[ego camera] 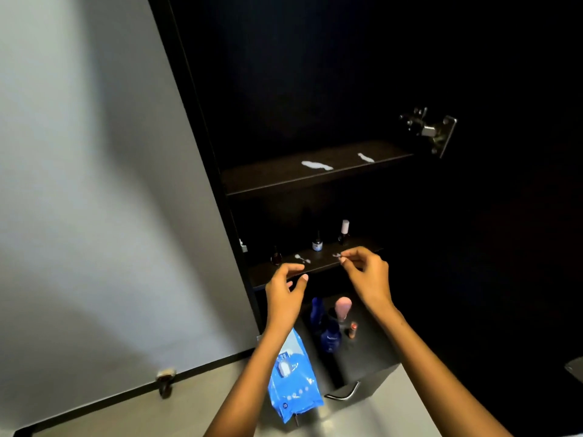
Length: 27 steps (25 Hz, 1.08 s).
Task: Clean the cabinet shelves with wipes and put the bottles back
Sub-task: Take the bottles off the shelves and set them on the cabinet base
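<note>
The open dark cabinet has an upper shelf (268, 179) with two white smears (317, 165). On the lower shelf (268, 274) stand three small bottles: a dark one (276, 257), a white-labelled one (317, 244) and a white-capped one (344, 230). More white smears (302, 258) lie between them. My left hand (285, 288) hovers at the shelf's front edge, fingers loosely curled and holding nothing. My right hand (366, 272) is beside it, fingertips close together by a small smear, nothing visible in them. A blue wipes pack (293, 383) lies below my left forearm.
Under the shelf, on a dark unit (372, 357) with a metal handle (344, 394), stand two blue bottles (330, 337), a pink-topped one (343, 307) and a small orange one (352, 330). A metal hinge (432, 130) juts out on the right. A grey wall (94, 216) is on the left.
</note>
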{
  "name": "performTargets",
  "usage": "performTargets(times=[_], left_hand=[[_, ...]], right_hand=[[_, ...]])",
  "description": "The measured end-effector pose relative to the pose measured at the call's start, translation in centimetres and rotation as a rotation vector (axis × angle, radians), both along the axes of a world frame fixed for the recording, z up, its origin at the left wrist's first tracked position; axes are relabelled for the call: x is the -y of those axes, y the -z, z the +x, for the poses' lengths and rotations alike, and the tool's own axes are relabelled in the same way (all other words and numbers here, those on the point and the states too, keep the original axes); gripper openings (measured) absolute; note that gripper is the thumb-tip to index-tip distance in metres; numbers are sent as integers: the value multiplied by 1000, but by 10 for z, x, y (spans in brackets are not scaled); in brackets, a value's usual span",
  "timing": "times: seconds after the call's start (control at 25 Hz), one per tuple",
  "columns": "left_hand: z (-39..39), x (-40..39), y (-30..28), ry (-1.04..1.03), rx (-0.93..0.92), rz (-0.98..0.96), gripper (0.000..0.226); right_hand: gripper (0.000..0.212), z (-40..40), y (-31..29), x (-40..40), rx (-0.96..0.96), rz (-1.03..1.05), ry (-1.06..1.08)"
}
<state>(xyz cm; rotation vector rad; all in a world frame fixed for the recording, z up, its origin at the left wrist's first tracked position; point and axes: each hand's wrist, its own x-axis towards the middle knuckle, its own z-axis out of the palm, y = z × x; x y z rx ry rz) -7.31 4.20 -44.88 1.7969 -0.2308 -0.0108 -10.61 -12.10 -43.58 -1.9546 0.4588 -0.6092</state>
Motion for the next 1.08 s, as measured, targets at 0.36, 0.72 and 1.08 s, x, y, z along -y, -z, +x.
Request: performTargets(times=[0.36,0.72,1.08], left_hand=[[42,8,-1,-257,283,192,25],[78,13,12,-293,104,293,31],[70,1,3,-237,121,173,21]], right_hand=[[11,47,12,10,-12,-32,-30],[15,73,14,20,109,-58,-71],[40,97,18,12,-143,-297,-175]])
